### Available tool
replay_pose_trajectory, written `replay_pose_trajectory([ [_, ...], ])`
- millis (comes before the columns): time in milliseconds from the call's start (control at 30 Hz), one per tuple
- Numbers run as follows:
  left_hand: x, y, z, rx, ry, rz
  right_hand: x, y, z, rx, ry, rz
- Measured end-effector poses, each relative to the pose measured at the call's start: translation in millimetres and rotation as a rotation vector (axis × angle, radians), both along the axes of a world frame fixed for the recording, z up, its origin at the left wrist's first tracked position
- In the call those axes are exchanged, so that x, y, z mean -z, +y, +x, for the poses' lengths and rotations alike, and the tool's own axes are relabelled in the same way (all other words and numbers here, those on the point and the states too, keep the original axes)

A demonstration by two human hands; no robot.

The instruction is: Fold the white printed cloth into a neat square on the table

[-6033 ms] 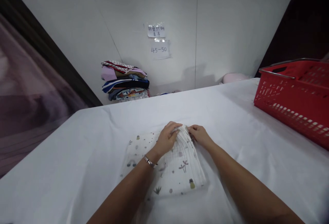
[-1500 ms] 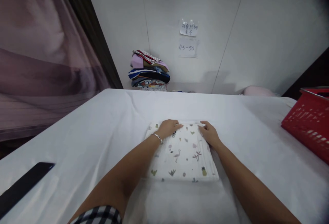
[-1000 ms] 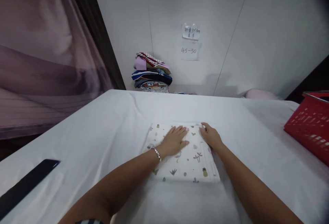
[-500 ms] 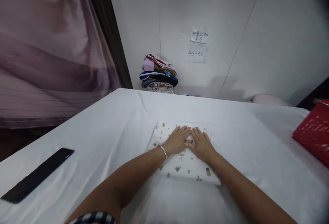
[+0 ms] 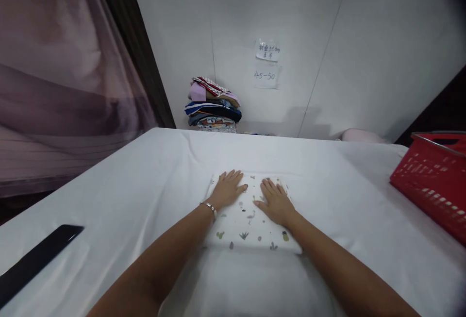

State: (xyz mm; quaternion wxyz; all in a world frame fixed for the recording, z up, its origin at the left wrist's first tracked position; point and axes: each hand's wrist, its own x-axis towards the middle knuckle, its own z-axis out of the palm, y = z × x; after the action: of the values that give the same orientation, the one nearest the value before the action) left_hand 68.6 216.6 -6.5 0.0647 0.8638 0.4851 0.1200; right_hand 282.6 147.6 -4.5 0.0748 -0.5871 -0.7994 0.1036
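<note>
A folded white cloth (image 5: 250, 227) printed with small plants and a flamingo lies flat in the middle of the white-covered table (image 5: 120, 186). My left hand (image 5: 227, 189), with a bracelet at the wrist, rests palm down on the cloth's far left part, fingers spread. My right hand (image 5: 275, 201) presses flat on its far right part. The two hands are a little apart and neither grips anything.
A red plastic basket (image 5: 433, 180) with a metal handle stands at the table's right edge. A stack of folded clothes (image 5: 213, 105) sits against the far wall under two paper notes (image 5: 267, 63). A black flat object (image 5: 34, 261) lies at the near left. A pink curtain hangs left.
Earlier my hands pinched and folded the cloth's far edge. Since then both palms came flat onto the folded cloth, met in its middle, then slid apart toward its sides.
</note>
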Motion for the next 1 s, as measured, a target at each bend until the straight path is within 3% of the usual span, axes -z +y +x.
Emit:
replay_pose_trajectory([
  [267, -19.1, -2, -4, 0.000, -0.066, -0.078, -13.1, 1, -2, 0.023, 0.036, -0.046],
  [467, -20.2, -7, -45, -0.317, -0.188, -0.007, -16.7, 10, 32, 0.343, 0.110, 0.201],
  [567, -14.7, -8, -59, -0.459, -0.299, -0.114, -10.9, 17, 46, 0.450, 0.234, 0.263],
  [700, -12.1, -4, -62, -0.599, -0.392, -0.286, -5.9, 23, 45, 0.522, 0.331, 0.235],
  [867, -12.3, 6, -57, -0.616, -0.333, -0.251, -5.9, 29, 39, 0.650, 0.355, 0.142],
  [1000, -11.0, 8, -54, -0.585, -0.261, -0.214, -0.7, 36, 42, 0.639, 0.401, 0.153],
])
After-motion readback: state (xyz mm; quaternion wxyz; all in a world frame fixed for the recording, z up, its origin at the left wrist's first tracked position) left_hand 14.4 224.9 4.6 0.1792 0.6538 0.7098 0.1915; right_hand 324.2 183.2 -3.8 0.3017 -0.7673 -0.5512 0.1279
